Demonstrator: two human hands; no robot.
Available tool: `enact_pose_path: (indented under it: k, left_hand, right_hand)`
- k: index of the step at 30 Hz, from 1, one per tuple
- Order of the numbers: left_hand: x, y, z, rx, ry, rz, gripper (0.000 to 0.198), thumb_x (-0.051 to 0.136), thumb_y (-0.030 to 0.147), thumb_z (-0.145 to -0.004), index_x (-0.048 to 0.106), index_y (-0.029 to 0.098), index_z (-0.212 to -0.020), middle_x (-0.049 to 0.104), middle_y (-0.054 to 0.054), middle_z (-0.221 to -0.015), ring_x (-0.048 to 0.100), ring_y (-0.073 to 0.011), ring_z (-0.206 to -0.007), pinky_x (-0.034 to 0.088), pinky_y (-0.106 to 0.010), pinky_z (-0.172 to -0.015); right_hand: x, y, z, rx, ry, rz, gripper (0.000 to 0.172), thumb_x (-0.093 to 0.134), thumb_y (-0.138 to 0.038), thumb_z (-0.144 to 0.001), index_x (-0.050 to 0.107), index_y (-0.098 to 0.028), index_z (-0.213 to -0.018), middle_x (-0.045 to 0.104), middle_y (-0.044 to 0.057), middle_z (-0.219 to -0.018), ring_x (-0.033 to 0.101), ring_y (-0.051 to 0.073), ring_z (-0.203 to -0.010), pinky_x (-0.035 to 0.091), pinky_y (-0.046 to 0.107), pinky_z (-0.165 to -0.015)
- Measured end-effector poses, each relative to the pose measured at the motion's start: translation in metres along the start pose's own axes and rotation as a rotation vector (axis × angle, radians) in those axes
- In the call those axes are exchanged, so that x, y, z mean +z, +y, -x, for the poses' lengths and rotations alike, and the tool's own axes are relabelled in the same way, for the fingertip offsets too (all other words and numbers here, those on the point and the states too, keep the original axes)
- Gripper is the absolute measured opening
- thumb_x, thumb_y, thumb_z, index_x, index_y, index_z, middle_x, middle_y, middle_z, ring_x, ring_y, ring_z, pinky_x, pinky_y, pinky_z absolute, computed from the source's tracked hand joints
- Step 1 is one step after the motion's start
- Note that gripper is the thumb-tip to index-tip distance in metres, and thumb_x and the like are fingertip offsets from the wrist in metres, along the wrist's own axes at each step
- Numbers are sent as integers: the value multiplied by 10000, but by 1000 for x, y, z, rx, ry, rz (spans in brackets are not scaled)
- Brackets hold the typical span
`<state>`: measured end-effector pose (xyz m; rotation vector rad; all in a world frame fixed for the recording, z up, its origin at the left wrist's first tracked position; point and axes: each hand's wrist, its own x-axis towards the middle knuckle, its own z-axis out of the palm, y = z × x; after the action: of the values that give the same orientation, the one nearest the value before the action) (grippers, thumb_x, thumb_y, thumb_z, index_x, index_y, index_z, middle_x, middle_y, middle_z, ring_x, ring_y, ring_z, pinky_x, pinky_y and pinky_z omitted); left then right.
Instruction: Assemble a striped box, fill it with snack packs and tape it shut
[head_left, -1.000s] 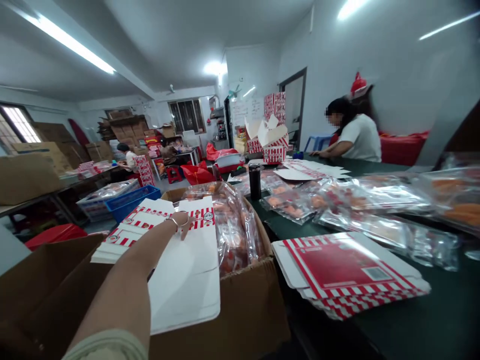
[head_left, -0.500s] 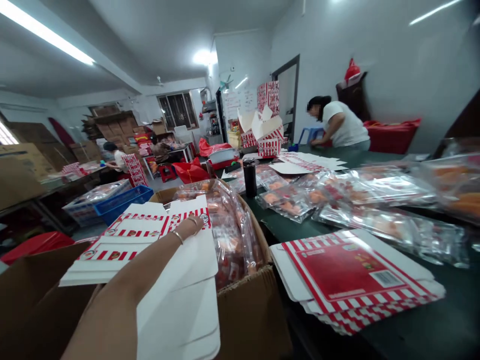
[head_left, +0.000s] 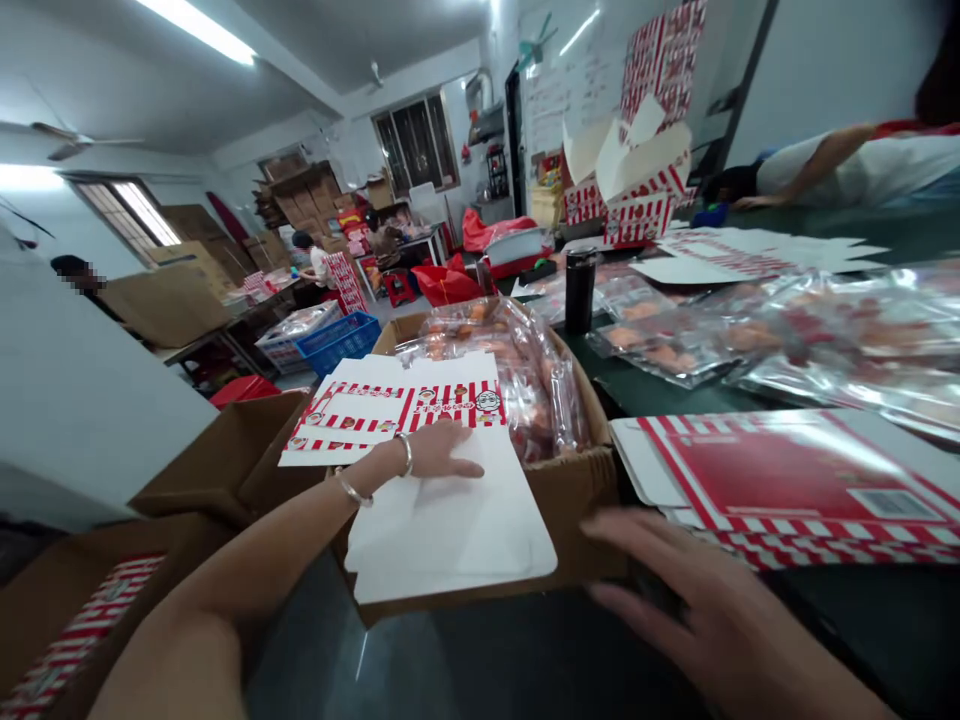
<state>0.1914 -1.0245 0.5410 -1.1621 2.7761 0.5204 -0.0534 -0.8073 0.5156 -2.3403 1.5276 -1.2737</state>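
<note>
My left hand (head_left: 444, 452), with bangles at the wrist, lies on top of flat white cartons (head_left: 457, 530) printed with red stripes. Its fingers are stretched out over the cardboard, thumb apart. Under these cartons is an open cardboard box (head_left: 592, 510) filled with clear bags of orange pieces (head_left: 525, 400). My right hand (head_left: 697, 600) is slightly blurred and holds nothing, its fingers apart. It hovers at the box's right front corner, near a stack of red-and-white cartons (head_left: 795, 470) on the dark green table (head_left: 622, 385).
A black cylinder (head_left: 580, 290) stands on the table beside more clear bags (head_left: 675, 350). Behind are flat printed sheets (head_left: 750, 255) and assembled striped boxes (head_left: 637, 215). Open cardboard boxes (head_left: 202, 450) stand at left, near a blue crate (head_left: 341, 340). A person (head_left: 840, 165) leans over the table's far end.
The view has swung right to left and lower. My right hand has come into view beside the box. My left hand has moved nearer on the cartons, which now lie flatter across the box.
</note>
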Motion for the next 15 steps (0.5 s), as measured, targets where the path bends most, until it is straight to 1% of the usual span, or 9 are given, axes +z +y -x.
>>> enact_pose_path:
  k: [2,4,6,9,10,11,13,14,15]
  left_hand:
    - [-1,10,22,56,-14,61,685,712,612,-644,600,177,-1161,598,-122,-1244,496,-345,-1196,339,-379,-1031]
    - [-2,18,35,62,-20,101,713,733,586,-625,584,164,-1181,568,-134,-1282,456,-358,-1227,301,-395,-1059]
    - [0,23,38,32,-31,127,684,726,544,-652,579,133,-1178,548,-157,-1300,432,-364,-1245,260,-409,-1085]
    - [6,27,31,-16,-12,216,620,759,479,-636,606,114,-1113,561,-163,-1289,435,-356,-1246,239,-405,-1100]
    - [6,28,28,-21,15,252,607,784,460,-605,622,119,-1080,577,-156,-1273,451,-353,-1233,252,-400,-1096]
    - [4,28,27,-23,49,281,596,812,440,-564,639,126,-1040,603,-148,-1242,478,-349,-1207,281,-392,-1082]
    - [-7,26,32,-19,146,319,558,836,409,-517,663,149,-980,658,-115,-1162,548,-324,-1130,366,-365,-1023]
    - [-16,23,40,-21,223,339,535,826,413,-529,666,162,-973,675,-94,-1133,574,-305,-1095,400,-349,-989]
    - [-28,18,53,-33,330,363,514,798,439,-569,660,172,-986,684,-77,-1111,592,-284,-1066,425,-339,-957]
  right_hand:
    - [8,-7,-26,-31,-206,37,484,724,-238,-767,579,-213,-1228,575,109,-1263,554,264,-1141,520,404,-918]
    - [11,-17,-47,-41,-355,6,473,699,-213,-791,571,-184,-1245,544,124,-1303,531,248,-1182,485,402,-973]
    - [11,-30,-57,-43,-392,-48,410,663,-257,-833,581,-181,-1227,565,108,-1269,552,206,-1147,480,363,-973]
    - [14,-59,-57,-113,-446,39,552,768,-380,-720,596,-159,-1195,568,135,-1266,519,295,-1175,460,462,-968]
    - [18,-70,-55,-137,-494,106,534,783,-375,-700,617,-145,-1152,585,148,-1243,518,328,-1167,453,495,-954]
    - [22,-79,-52,-153,-553,174,429,765,-334,-722,644,-132,-1080,620,151,-1183,543,337,-1126,459,503,-925]
    - [28,-90,-51,-151,-649,273,139,666,-187,-799,669,-123,-922,681,121,-1011,612,289,-977,485,447,-843]
    - [27,-92,-55,-140,-659,296,71,614,-117,-815,667,-127,-861,692,96,-926,631,250,-887,492,397,-785]
    - [22,-91,-61,-124,-635,307,107,574,-68,-819,661,-129,-833,691,76,-871,632,214,-812,486,348,-728]
